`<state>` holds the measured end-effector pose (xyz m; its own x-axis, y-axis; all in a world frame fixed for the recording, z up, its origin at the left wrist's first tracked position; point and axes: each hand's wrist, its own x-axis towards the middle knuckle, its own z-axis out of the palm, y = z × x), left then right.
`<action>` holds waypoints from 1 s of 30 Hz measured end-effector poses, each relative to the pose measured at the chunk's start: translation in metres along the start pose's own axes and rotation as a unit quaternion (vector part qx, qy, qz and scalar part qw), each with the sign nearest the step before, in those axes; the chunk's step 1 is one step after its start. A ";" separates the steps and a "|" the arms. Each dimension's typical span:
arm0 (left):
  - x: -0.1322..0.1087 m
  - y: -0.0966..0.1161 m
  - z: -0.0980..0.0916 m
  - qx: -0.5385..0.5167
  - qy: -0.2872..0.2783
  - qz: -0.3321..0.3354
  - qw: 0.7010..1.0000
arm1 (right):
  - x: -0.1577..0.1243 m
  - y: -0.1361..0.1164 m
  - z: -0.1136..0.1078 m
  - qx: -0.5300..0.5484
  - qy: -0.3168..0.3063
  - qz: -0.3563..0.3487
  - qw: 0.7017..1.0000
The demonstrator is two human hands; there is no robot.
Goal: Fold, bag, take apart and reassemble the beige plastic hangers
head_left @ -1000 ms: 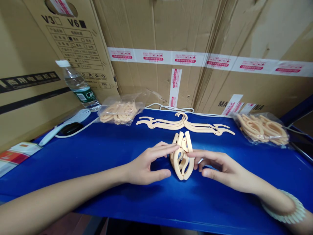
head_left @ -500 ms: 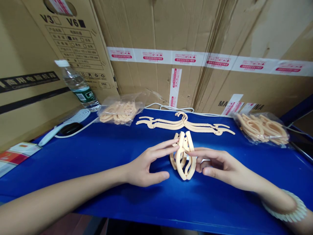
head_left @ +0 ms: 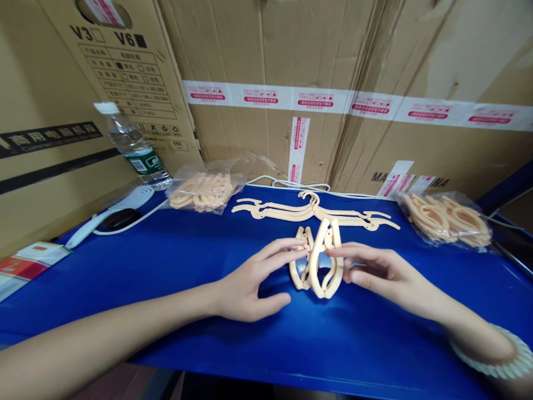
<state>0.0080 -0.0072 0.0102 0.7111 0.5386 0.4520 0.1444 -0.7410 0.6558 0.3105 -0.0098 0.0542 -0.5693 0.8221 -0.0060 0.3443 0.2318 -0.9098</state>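
Observation:
Two folded peach plastic hanger pieces stand on edge on the blue table (head_left: pixel 200 261) between my hands. My left hand (head_left: pixel 254 280) pinches the left folded piece (head_left: pixel 300 265) with its fingertips, thumb resting on the table. My right hand (head_left: pixel 375 272) grips the taller right folded piece (head_left: pixel 327 261) and holds it slightly raised and apart from the other. An unfolded peach hanger (head_left: pixel 312 212) lies flat just behind them.
Clear bags of peach hanger pieces lie at the back left (head_left: pixel 204 189) and at the right (head_left: pixel 447 218). A water bottle (head_left: pixel 133 145), a white handheld device with cable (head_left: pixel 112 214) and leaflets (head_left: pixel 25 261) sit on the left. Cardboard boxes (head_left: pixel 333 72) wall the back.
My right hand has pulled one folded piece away from the bundle, lifting it up and to the right. My left hand keeps the other piece in place.

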 end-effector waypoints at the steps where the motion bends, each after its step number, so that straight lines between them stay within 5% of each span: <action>1: 0.000 0.000 0.001 0.016 0.003 -0.005 1.000 | 0.000 0.000 -0.003 -0.015 0.017 0.004 1.000; 7: -0.001 0.004 0.002 0.097 -0.064 0.006 0.993 | -0.002 0.008 -0.015 -0.161 0.010 0.031 0.986; 14: -0.001 0.004 0.001 0.141 -0.127 0.020 0.982 | -0.004 0.015 -0.015 -0.328 -0.027 -0.025 0.944; 30: -0.004 0.000 -0.003 0.153 -0.142 -0.020 0.978 | 0.002 0.021 -0.012 -0.398 -0.022 -0.099 0.912</action>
<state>0.0031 -0.0085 0.0103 0.8570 0.4683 0.2149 0.3443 -0.8308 0.4373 0.3251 0.0030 0.0403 -0.7026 0.7056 0.0922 0.6542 0.6915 -0.3063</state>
